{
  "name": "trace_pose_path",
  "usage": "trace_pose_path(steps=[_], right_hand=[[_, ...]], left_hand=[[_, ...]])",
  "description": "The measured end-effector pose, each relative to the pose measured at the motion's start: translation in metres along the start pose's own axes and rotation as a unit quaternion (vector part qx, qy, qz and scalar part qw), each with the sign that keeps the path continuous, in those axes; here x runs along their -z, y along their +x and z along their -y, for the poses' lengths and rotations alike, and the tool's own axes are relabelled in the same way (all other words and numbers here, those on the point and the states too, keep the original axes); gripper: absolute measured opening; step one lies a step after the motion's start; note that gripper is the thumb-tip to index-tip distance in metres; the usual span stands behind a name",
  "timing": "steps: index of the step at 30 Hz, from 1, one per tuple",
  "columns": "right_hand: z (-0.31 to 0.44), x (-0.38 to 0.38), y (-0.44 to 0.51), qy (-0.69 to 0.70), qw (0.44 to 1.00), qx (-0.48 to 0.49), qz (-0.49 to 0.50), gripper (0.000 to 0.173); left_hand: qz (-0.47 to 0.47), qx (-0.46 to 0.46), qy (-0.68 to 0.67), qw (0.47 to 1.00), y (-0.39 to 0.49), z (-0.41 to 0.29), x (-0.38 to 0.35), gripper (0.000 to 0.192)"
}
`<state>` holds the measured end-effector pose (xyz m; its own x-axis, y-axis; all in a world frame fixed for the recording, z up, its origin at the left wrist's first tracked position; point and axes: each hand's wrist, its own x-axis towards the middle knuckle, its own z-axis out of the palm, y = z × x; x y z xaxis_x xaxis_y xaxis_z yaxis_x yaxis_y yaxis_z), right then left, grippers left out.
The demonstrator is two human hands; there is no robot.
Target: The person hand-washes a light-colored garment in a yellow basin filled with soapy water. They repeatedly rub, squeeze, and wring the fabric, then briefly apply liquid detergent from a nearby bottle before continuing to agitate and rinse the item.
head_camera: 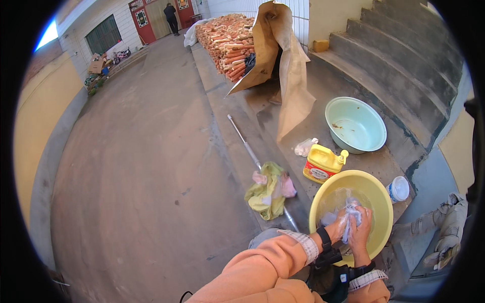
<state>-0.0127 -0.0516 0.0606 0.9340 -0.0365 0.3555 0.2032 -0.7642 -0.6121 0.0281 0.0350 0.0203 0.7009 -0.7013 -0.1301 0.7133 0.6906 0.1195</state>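
Observation:
A yellow plastic basin (pixel 380 227) of water stands before me, lower right. Over it, my left hand (pixel 336 227) and my right hand (pixel 360 229) both grip a wet, pale lavender cloth (pixel 353 216), bunched between them. More pale fabric (pixel 328 219) lies in the water beside my left hand. Suds and wet streaks show around the cloth. Each wrist wears a black strap, and the peach sleeves have checked cuffs. Just behind the basin stands a yellow jug (pixel 322 164) with a pump top and a red label bearing writing.
An aqua basin (pixel 356 123) sits behind the jug; a white tub (pixel 398 189) stands right of the yellow one. Green and pink cloths (pixel 269 193) hang over a metal pole (pixel 246 146) on the left. Farther back are stacked corn cobs (pixel 227 41), concrete steps (pixel 394 64) and a standing person (pixel 171 19).

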Motion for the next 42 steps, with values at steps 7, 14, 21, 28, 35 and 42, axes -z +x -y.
trace_pose_path(steps=[7, 14, 21, 28, 35, 42], right_hand=[[-0.01, 0.002, 0.004, 0.117, 0.987, -0.061, -0.094, 0.02], [-0.062, 0.007, 0.005, 0.304, 0.93, -0.074, -0.192, 0.03], [-0.068, 0.037, 0.048, 0.629, 0.685, -0.321, -0.176, 0.04], [0.021, 0.014, 0.016, -0.078, 0.983, 0.126, -0.109, 0.027], [-0.022, 0.01, 0.021, 0.326, 0.928, -0.155, -0.098, 0.026], [0.004, 0.011, 0.017, 0.291, 0.939, -0.158, -0.092, 0.042]], left_hand=[[-0.11, -0.068, 0.134, 0.983, 0.014, 0.012, 0.0, 0.026], [-0.15, -0.045, 0.21, 0.965, 0.012, 0.009, -0.004, 0.04], [-0.084, 0.029, 0.204, 0.975, 0.011, 0.006, -0.006, 0.051], [-0.029, 0.029, 0.048, 0.998, 0.02, 0.005, 0.016, 0.035], [-0.155, 0.044, 0.26, 0.952, -0.006, -0.003, -0.025, 0.062], [-0.147, -0.028, 0.33, 0.932, 0.01, 0.008, 0.0, 0.043]])
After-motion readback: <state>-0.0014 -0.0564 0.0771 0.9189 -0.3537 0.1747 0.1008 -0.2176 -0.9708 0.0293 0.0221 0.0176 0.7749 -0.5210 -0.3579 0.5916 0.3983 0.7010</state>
